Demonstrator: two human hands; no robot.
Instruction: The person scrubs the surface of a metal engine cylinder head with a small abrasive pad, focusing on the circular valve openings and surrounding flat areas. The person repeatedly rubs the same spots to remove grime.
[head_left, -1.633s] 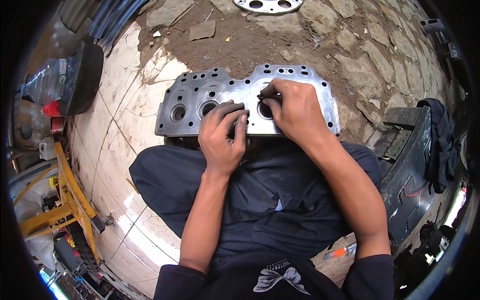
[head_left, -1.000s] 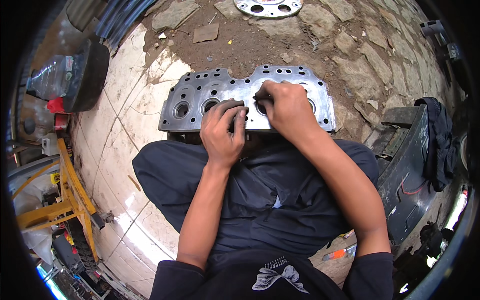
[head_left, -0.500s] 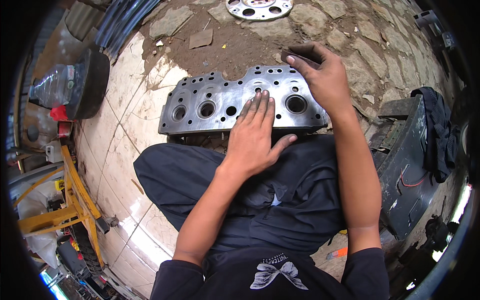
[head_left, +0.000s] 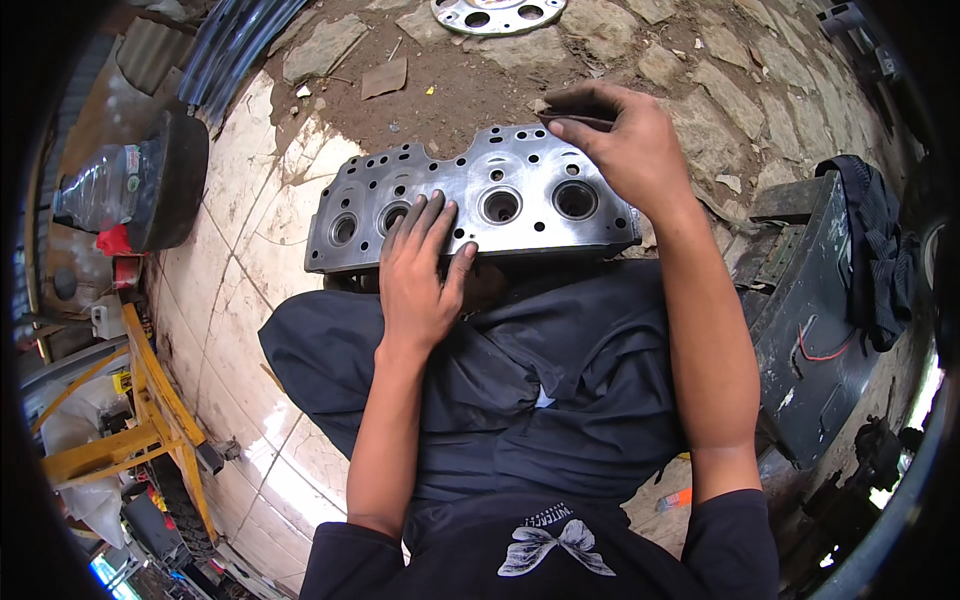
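A silvery engine cylinder head (head_left: 468, 180) lies in front of my crossed legs, its flat machined face up, with round valve openings and smaller holes. My left hand (head_left: 420, 275) rests on its near edge left of the middle. Those fingers are stretched out over the metal, partly covering one valve opening, and hold nothing. Above the far right corner, my right hand (head_left: 640, 145) pinches a dark folded sheet (head_left: 580, 120) between thumb and fingers. It looks like sandpaper. Grime darkens the fingertips of both hands.
A round metal plate with holes (head_left: 500, 18) lies on the stony dirt beyond. To the right stands a dark metal box (head_left: 815, 330) with a black cloth (head_left: 877, 260) over it. A yellow frame (head_left: 150, 400) and a black basin-like container (head_left: 180, 185) stand at the left.
My left hand has slid left across the cylinder head, from near its middle toward the left valve openings. My right hand still pinches the sheet, slightly farther left in view.
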